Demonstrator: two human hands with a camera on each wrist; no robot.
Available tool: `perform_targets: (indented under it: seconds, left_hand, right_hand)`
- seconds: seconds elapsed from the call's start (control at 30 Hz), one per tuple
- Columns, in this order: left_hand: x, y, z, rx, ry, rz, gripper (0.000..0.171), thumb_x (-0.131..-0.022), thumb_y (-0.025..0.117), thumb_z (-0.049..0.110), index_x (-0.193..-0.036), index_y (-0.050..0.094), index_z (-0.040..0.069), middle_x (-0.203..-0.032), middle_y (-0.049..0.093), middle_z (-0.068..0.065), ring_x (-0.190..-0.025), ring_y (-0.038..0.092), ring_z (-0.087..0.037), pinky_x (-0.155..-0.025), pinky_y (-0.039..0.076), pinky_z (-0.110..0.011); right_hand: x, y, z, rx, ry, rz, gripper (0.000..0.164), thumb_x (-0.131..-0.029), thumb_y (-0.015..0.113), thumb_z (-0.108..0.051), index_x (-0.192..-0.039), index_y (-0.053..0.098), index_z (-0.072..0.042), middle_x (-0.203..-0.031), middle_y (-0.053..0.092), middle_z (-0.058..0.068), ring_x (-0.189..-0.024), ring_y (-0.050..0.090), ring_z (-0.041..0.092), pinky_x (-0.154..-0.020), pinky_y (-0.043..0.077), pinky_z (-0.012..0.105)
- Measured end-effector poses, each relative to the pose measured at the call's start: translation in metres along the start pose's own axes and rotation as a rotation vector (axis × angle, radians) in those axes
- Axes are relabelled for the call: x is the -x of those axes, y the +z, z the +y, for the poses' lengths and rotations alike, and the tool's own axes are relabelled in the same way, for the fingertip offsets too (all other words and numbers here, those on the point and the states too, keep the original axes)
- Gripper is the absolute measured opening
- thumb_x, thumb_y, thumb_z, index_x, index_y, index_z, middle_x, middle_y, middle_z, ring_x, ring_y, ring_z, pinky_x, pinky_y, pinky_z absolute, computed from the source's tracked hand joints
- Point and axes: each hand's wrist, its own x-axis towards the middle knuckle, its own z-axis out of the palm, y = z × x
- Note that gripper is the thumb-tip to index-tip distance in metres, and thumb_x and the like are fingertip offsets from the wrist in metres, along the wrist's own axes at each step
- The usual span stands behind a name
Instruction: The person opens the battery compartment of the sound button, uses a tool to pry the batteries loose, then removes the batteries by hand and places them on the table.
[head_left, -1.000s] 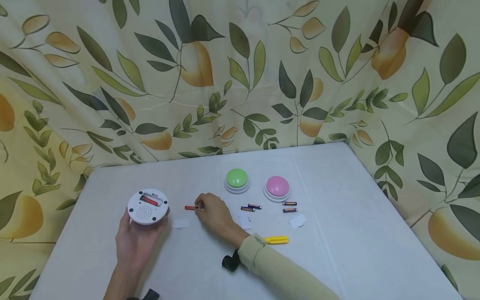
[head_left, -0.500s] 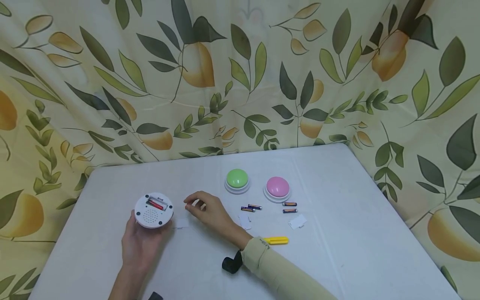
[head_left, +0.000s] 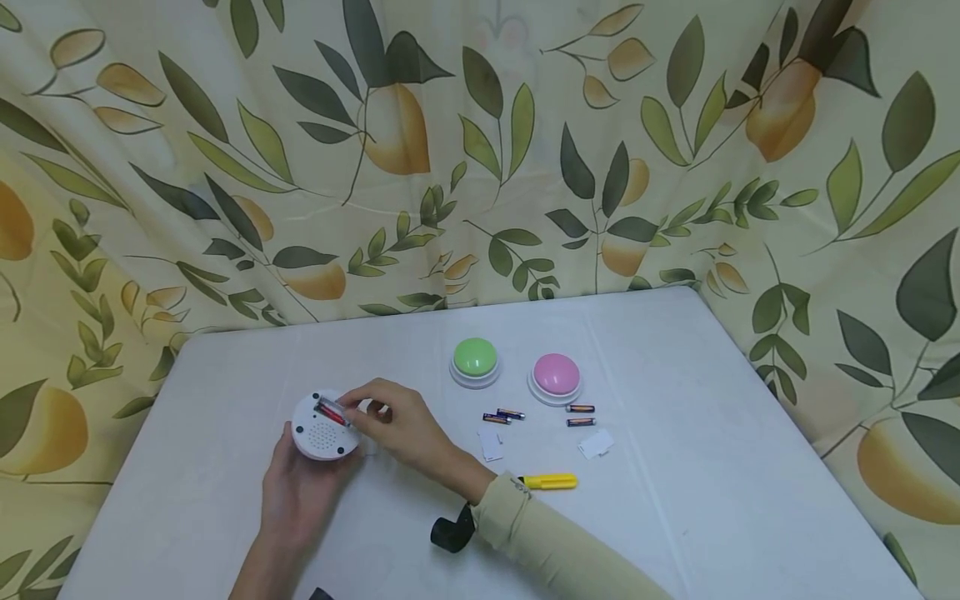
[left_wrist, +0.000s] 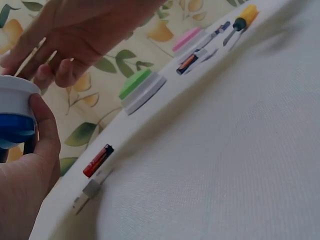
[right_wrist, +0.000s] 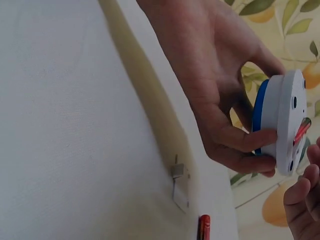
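Observation:
My left hand (head_left: 300,492) grips a round white buzzer (head_left: 324,437), tilted so its underside faces up. Its blue dome (left_wrist: 15,127) shows below the white base in the left wrist view. A red battery (head_left: 330,414) lies in its two-slot compartment, alongside a vacant slot. My right hand (head_left: 408,425) reaches across, fingertips at the compartment's right edge; whether they touch the battery is unclear. Another red battery (left_wrist: 98,161) lies on the table beside a small white cover (right_wrist: 181,190), both seen in the wrist views; my right hand hides that battery in the head view.
Green (head_left: 475,358) and pink (head_left: 557,375) buzzers stand at the back of the table. Several dark batteries (head_left: 497,418) lie in front of them, with white covers (head_left: 596,443). A yellow-handled screwdriver (head_left: 551,482) lies nearer, by the right sleeve (head_left: 555,542).
My right hand has left the loose red battery on the table and moved left to the buzzer's compartment. My left hand has shifted the buzzer rightward and turned it slightly.

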Motion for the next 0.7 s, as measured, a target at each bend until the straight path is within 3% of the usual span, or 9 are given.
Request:
perform_targets:
  seconds: [0.17, 0.3, 0.7]
  left_hand:
    - [-0.002, -0.002, -0.005, -0.007, -0.004, -0.045, 0.046, -0.114, 0.021, 0.042, -0.154, 0.032, 0.023, -0.15, 0.055, -0.004, -0.139, 0.056, -0.019, -0.113, 0.049, -0.043]
    - [-0.004, -0.001, -0.008, -0.059, -0.022, -0.059, 0.048, -0.114, 0.02, 0.042, -0.152, 0.041, 0.022, -0.15, 0.056, -0.001, -0.14, 0.056, -0.016, -0.113, 0.049, -0.041]
    - [-0.006, 0.01, -0.014, -0.308, -0.104, 0.057, 0.05, -0.113, 0.023, 0.048, -0.156, 0.021, 0.022, -0.148, 0.055, 0.01, -0.137, 0.056, -0.005, -0.111, 0.05, -0.032]
  right_hand:
    - [-0.001, 0.0, -0.002, 0.024, -0.02, -0.018, 0.022, -0.1, 0.07, -0.02, -0.121, 0.076, -0.013, -0.113, 0.075, 0.0, -0.093, 0.057, 0.001, -0.081, 0.052, 0.018]
    - [0.0, -0.001, -0.002, 0.053, -0.011, -0.033, 0.024, -0.101, 0.07, -0.023, -0.122, 0.076, -0.014, -0.115, 0.075, -0.001, -0.094, 0.057, 0.002, -0.081, 0.051, 0.017]
    - [0.002, -0.008, -0.003, 0.153, 0.042, -0.027, 0.02, -0.099, 0.072, -0.021, -0.119, 0.075, -0.017, -0.116, 0.074, -0.006, -0.093, 0.059, 0.002, -0.081, 0.052, 0.015]
